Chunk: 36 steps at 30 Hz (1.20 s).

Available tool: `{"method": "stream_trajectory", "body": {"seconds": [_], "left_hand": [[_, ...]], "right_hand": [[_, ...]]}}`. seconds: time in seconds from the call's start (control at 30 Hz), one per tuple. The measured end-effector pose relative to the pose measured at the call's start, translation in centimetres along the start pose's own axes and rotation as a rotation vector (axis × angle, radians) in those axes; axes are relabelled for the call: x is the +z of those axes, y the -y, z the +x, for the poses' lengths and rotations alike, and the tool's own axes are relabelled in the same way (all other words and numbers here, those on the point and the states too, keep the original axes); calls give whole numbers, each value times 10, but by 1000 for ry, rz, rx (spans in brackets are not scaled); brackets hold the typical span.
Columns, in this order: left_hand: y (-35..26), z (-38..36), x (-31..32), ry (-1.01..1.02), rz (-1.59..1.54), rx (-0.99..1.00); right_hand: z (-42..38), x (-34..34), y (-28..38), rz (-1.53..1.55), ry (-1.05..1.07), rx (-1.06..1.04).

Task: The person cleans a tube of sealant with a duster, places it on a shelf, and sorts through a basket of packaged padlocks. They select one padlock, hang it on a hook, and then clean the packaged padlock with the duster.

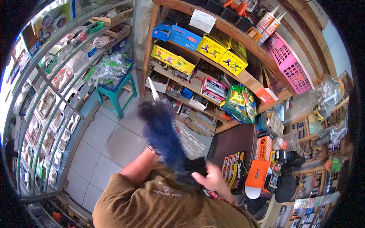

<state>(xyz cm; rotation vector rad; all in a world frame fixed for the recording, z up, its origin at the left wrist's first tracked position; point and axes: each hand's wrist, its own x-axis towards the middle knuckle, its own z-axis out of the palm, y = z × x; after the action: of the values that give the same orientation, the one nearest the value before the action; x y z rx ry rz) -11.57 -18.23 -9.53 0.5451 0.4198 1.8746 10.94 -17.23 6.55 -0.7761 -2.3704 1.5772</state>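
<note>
The person's right hand [213, 178] is closed around the black lower end of a dark blue fluffy duster [161, 129], near the chest and the brown shirt [152, 205]. The duster goes up and to the left from this hand, and its blue head is in front of the wooden shelves [213, 66], over the tiled floor [110, 140]. The left forearm comes up beside the duster (there is a dark band on the wrist), but the left hand itself is hidden behind the blue fibres, so I cannot tell if it grips or not. On the shelves behind lie yellow boxes [173, 59] and blue boxes [184, 37]. A pink basket [291, 64] hangs at the right. A green stool [114, 91] stands on the floor at the left.
</note>
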Motion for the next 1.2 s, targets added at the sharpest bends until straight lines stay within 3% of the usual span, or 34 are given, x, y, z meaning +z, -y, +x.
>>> {"method": "stream_trajectory", "body": {"seconds": [0.03, 0.1, 0.13, 0.17, 0.27, 0.37, 0.4, 0.5, 0.57, 0.63, 0.7, 0.77, 0.8, 0.83, 0.9, 0.97, 1.03, 1.07, 1.1, 1.17, 1.2], "left_hand": [[-32, 11, 86, -425, -585, 88], [-13, 2, 35, -353, -484, -174], [-15, 2, 50, -560, -341, -207], [6, 3, 22, -523, -381, -157], [13, 5, 33, -602, -349, -227], [18, 14, 58, -522, -242, -177], [24, 15, 58, -414, -327, -150], [34, 26, 78, -186, -448, -106], [43, 35, 87, -255, -493, -91], [52, 39, 103, -323, -163, -4], [51, 44, 125, -335, -120, -18], [62, 52, 148, -253, -323, -13], [68, 57, 155, -372, -266, -30], [73, 67, 172, -560, -256, -20], [78, 66, 173, -340, -340, -80], [86, 74, 179, -247, -241, -13], [77, 83, 228, -589, -323, -17], [86, 76, 178, -278, -377, 9], [87, 77, 174, -254, -357, -5], [90, 85, 170, -65, -394, -41], [84, 83, 167, -163, -243, -32]], "right_hand": [[-4, -5, -13, 106, -108, -2], [-13, -17, -30, 288, -271, 74], [-17, -25, -38, 329, -321, 50], [-21, -32, -45, 370, -375, 29], [-32, -55, -74, 374, -406, 0], [-35, -80, -79, 437, -278, 38], [-33, -89, -77, 450, -282, 34], [-25, -112, -56, 409, -21, -58], [-29, -104, -71, -2, 1, -55], [-26, -102, -49, -7, 102, -184], [-32, -120, -72, -158, 38, -89], [-32, -138, -78, 162, -173, -125], [-34, -142, -81, 44, -149, -148], [-40, -146, -71, -15, 25, -114], [-47, -146, -63, 50, 201, -211], [-43, -154, -80, -7, 124, -316], [-38, -170, -86, 140, -54, -69], [-40, -170, -83, 162, -132, -103], [-41, -162, -80, 166, -132, -101], [-43, -149, -77, -48, 136, -243], [-42, -145, -86, -89, 152, -325]]}}
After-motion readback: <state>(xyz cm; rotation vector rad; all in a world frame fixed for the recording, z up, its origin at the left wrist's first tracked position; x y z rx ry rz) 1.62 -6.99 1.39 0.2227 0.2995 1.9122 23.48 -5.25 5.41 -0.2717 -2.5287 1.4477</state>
